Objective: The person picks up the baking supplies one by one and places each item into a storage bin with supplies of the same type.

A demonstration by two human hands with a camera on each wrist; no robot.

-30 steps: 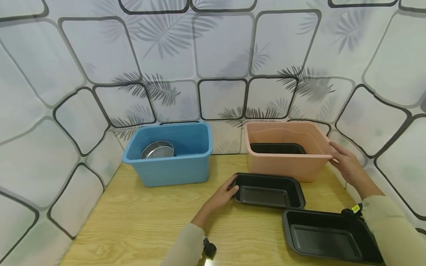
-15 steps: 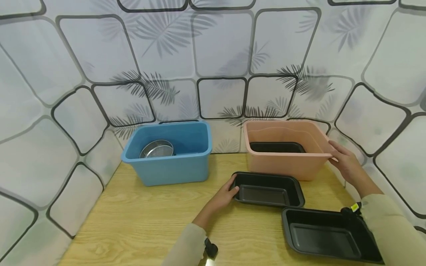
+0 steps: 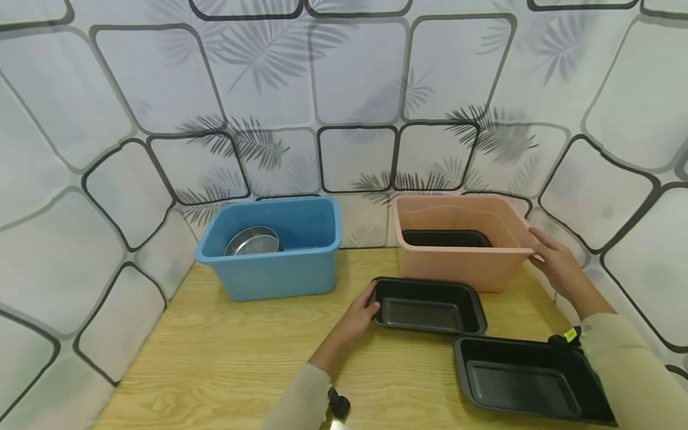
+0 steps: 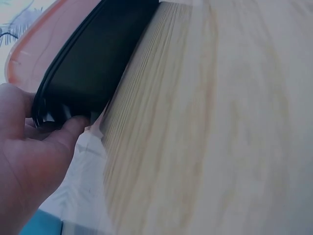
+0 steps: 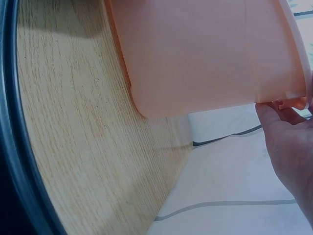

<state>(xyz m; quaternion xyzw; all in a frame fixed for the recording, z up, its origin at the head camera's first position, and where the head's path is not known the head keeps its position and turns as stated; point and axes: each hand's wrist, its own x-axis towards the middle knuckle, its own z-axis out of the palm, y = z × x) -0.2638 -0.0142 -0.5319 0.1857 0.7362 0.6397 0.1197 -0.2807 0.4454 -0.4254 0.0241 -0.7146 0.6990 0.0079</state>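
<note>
Black pan (image 3: 430, 307) sits just in front of the pink bin (image 3: 462, 269), hollow side up; can't tell if its base touches the table (image 3: 231, 352). Your left hand (image 3: 352, 319) pinches its left end, thumb on the near corner, fingers curled at the rim. One-ended grip, so the right end would probably dip: wrist level, pinch firm. Mind the near right corner, right by the rim of the near pan (image 3: 518, 382); contact unclear. Your right hand (image 3: 561, 272) grips the bin's right rim, fingers curled, barely any gap; a light hold should steady it without dragging. Third pan (image 3: 446, 239) inside that bin. Off left, blue bin (image 3: 285, 278) with round metal tin (image 3: 255, 242) inside
</note>
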